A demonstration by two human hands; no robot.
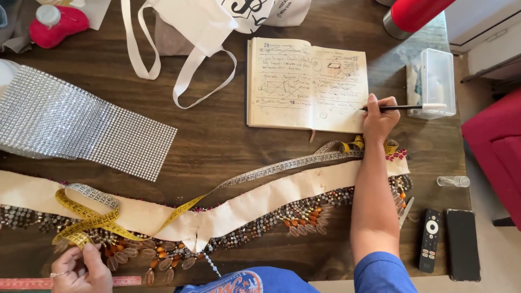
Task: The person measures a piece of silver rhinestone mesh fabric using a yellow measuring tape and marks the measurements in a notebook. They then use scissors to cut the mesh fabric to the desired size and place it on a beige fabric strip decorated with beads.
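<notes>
My right hand [378, 118] holds a dark pen [404, 107] with its tip at the right-hand page of an open handwritten notebook [304, 84]. My forearm lies across a long cream fabric band [260, 198] edged with orange and clear beads [163, 255]. My left hand [81, 269] rests at the near left edge, fingers curled by the beads and touching the yellow measuring tape [89, 220], which runs along the band towards the right hand.
A sheet of silver rhinestone mesh [76, 127] lies at left. A white tote bag [201, 27], clear plastic box [431, 81], red bottle [412, 16], small clear vial [453, 181], remote [430, 239] and black phone [463, 244] stand around on the wooden table [217, 135].
</notes>
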